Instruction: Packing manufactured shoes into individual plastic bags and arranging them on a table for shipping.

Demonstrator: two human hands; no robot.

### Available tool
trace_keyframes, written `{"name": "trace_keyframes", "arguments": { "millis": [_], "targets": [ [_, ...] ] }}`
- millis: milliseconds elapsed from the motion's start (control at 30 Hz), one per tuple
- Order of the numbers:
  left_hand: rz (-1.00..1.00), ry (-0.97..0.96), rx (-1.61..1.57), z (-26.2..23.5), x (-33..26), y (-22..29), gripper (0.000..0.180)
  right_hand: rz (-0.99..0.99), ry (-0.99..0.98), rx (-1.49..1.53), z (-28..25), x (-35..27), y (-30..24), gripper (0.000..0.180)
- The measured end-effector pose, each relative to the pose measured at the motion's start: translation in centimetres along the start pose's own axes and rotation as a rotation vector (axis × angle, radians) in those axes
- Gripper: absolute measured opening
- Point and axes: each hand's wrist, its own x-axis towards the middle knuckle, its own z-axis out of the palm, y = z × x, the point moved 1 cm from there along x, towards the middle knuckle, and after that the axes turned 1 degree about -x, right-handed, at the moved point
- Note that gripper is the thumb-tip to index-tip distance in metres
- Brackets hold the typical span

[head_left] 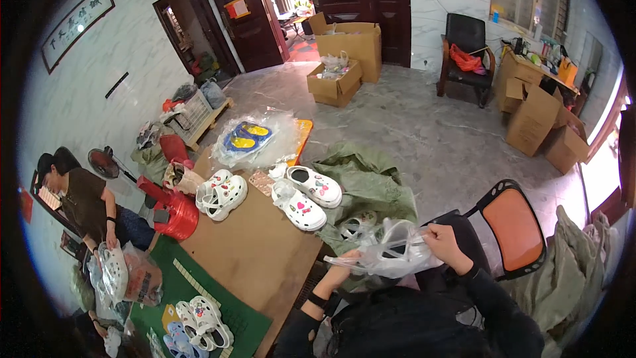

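Note:
Over the table's right edge, a clear plastic bag (381,262) with white clogs (402,238) inside hangs between my hands. My left hand (346,262) pinches one side of the bag, and my right hand (442,244) is closed on the other side. Beyond them, a green woven sack (371,176) lies bunched up, with another white clog partly visible at its near end. A pair of white clogs with charms (306,195) rests on the brown tabletop (255,245), near my left hand. Farther left stands a second white pair (222,193), with a phone (260,182) beside it.
Blue and yellow slippers (246,137) lie in plastic at the far end. On the green mat (245,318) are more clogs (204,321). A person (93,192) at left handles white clogs. Red tape rolls (177,219), an orange-backed chair (511,229) and cardboard boxes (348,46) stand around.

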Motion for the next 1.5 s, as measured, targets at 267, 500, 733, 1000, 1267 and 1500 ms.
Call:
{"name": "trace_keyframes", "arguments": {
  "millis": [267,500,733,1000,1267,1500],
  "targets": [
    [0.253,0.028,1.146,-0.4,5.6,-12.0,0.051,0.052,0.016,-0.192,-4.7,-1.8,0.8,0.022],
    [0.195,-0.111,2.046,-0.3,7.3,-14.5,0.077,0.118,0.092,-0.142,-8.0,-3.1,0.6,0.028],
    [0.612,0.257,1.753,-4.5,4.9,-17.1,0.068,0.112,0.036,-0.115,-5.3,-3.0,-0.8,0.027],
    [-0.247,-0.534,1.729,-3.7,1.4,-17.5,0.037,-0.038,-0.175,-0.165,0.2,-1.2,0.0,0.026],
    [-0.08,0.01,1.008,-1.8,-2.5,-16.9,0.039,-0.409,-0.346,-0.288,5.9,6.2,-0.8,0.019],
    [-0.102,-0.166,1.636,0.4,-4.1,-8.8,0.026,-0.382,-0.258,-0.302,14.7,11.1,2.6,0.011]
  ]
}}
